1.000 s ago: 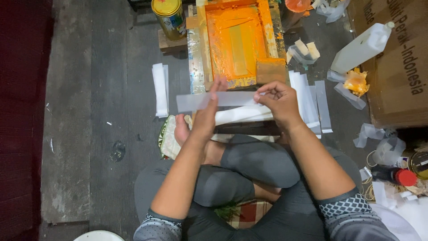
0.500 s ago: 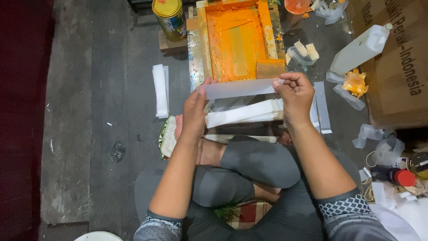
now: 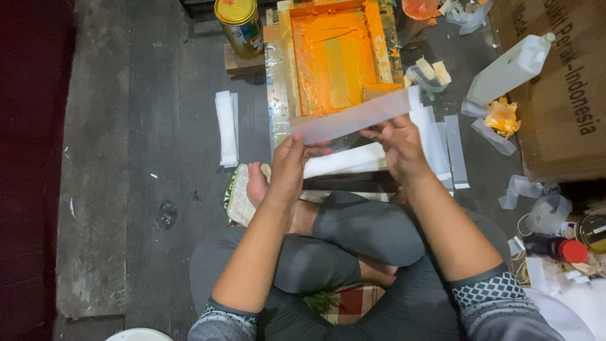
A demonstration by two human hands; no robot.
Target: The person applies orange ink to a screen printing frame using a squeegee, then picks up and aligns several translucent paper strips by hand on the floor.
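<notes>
I sit cross-legged on a dark floor. My left hand (image 3: 291, 163) and my right hand (image 3: 398, 146) hold a long translucent plastic strip (image 3: 353, 116) by its two ends, stretched and tilted up to the right, in front of an orange ink-covered screen-printing frame (image 3: 334, 53). Below the strip lies a pile of white strips (image 3: 344, 159) on a dark board by my bare foot (image 3: 255, 184).
A yellow tin can (image 3: 238, 25) stands at the frame's left. White strip stacks lie at left (image 3: 226, 126) and right (image 3: 454, 148). A white plastic bottle (image 3: 508, 68) leans on a cardboard box (image 3: 562, 82). A red-capped bottle (image 3: 555, 247) and clutter sit at right.
Both hands have lifted the plastic strip from just above the pile up toward the orange frame, and its right end has risen higher.
</notes>
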